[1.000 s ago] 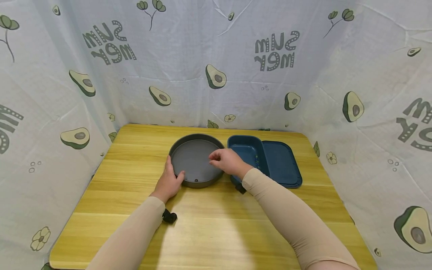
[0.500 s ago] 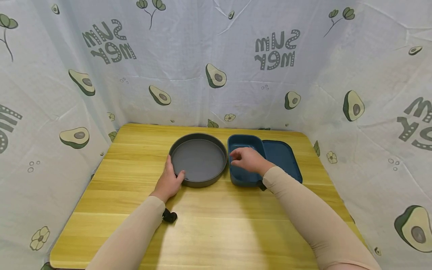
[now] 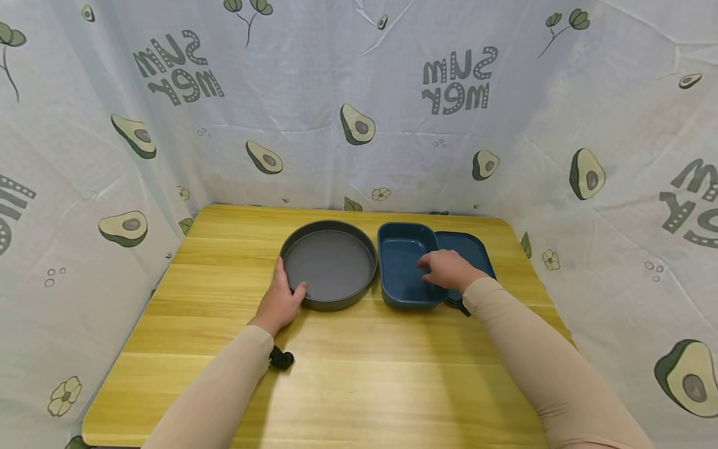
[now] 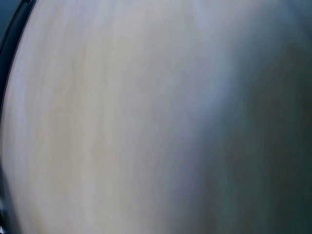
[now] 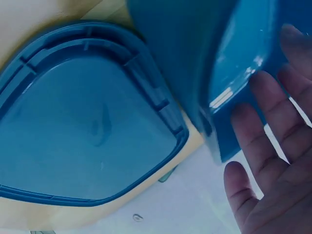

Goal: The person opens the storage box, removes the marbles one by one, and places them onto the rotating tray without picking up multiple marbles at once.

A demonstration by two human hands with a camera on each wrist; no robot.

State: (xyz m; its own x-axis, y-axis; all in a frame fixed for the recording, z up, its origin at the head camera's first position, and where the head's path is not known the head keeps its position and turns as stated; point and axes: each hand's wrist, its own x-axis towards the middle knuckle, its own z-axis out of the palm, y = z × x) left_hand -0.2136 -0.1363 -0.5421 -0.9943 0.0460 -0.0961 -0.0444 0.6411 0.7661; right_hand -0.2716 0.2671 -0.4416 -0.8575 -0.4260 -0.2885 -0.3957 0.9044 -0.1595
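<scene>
The blue lid (image 3: pixel 470 247) lies off, at three o'clock of the open box (image 3: pixel 397 265); the work seems under way, though what remains cannot be judged. At the grey pan's (image 3: pixel 330 259) eight o'clock, the left hand (image 3: pixel 280 302) grips its rim, thumb inside. The right hand (image 3: pixel 450 270), fingers loosely spread, holds nothing visible over the box's four o'clock side; contact is unclear.

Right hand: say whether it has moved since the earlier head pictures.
Yes, rightward: the right hand went from over the right rim of the unmoved gray pan to the right side of the blue container.
</scene>
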